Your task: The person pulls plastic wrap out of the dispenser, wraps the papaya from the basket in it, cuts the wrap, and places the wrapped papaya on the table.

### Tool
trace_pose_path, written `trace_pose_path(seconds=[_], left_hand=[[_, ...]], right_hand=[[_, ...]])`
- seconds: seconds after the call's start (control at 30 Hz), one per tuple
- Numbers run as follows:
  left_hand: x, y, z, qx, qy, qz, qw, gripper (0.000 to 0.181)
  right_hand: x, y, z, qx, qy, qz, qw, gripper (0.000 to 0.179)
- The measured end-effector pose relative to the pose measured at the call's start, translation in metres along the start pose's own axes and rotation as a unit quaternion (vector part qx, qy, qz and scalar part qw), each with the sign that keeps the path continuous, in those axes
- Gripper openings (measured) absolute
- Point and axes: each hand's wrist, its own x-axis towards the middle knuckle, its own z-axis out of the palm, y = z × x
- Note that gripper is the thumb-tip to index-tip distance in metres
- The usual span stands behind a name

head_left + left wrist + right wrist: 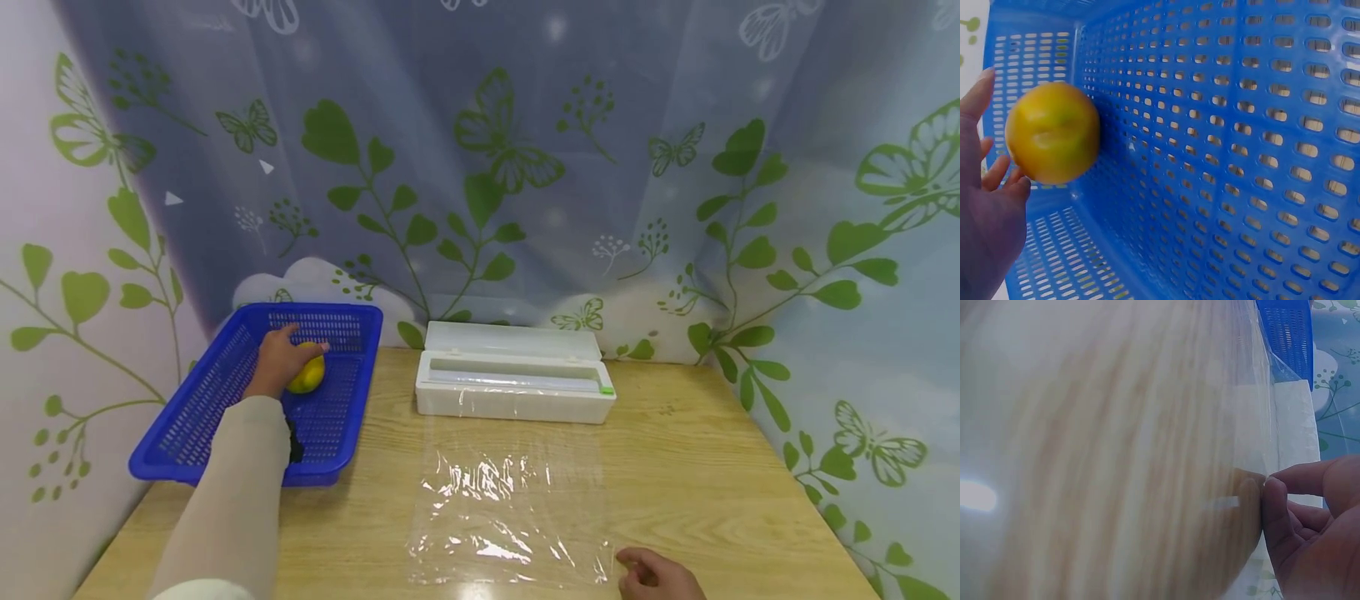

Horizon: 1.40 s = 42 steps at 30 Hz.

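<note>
Inside the blue basket [347, 417], my left hand [283, 360] reaches to a round yellow fruit [307, 379] with a greenish tinge. In the left wrist view its fingers are spread beside the fruit [1054, 132], the fingertips close to its lower edge; whether they touch is unclear. At the front right, my right hand [656, 575] pinches the edge of the clear plastic wrap [517, 521] between thumb and forefinger. The wrap stretches over the table from a white dispenser box [517, 404], whose lid is raised and whose roll shows inside.
A dark item [295, 442] lies in the basket, partly hidden by the left sleeve [243, 492]. The box stands at the back of the wooden table [697, 467], against the patterned curtain [450, 150]. A green piece [606, 390] sits at the box's right end.
</note>
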Motion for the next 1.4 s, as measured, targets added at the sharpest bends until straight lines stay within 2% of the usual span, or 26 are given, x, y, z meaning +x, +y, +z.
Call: trace_pose_path(seconds=[0.17,0.33,0.47,0.6,0.77,1.07,1.4], left_hand=[[0.005,-0.003,0.005,0.033,-0.021,-0.014,0.9991,0.091],[0.006,-0.008,0.01,0.067,-0.03,0.001,0.9973,0.09],[0.006,-0.011,0.013,0.085,-0.035,0.013,0.9957,0.09],[0.008,-0.01,0.015,0.08,-0.036,0.012,0.9961,0.09],[0.008,-0.013,0.016,0.081,-0.044,0.015,0.9956,0.083],[0.001,-0.008,0.014,0.048,-0.024,0.053,0.9972,0.074],[0.008,0.0,0.008,0.016,-0.02,0.079,0.9965,0.076]], right_hand=[[0.001,0.002,-0.003,0.009,-0.012,-0.012,0.9998,0.032],[0.002,0.006,-0.006,0.011,-0.033,-0.035,0.9988,0.031],[0.004,0.006,-0.006,0.004,-0.031,-0.042,0.9986,0.029],[0.004,0.005,-0.005,-0.01,-0.019,-0.033,0.9992,0.028],[0.003,0.004,-0.006,0.001,-0.033,-0.026,0.9991,0.029],[0.005,0.004,-0.008,0.011,-0.053,-0.038,0.9978,0.03],[0.005,0.007,-0.008,0.004,-0.05,-0.05,0.9975,0.032]])
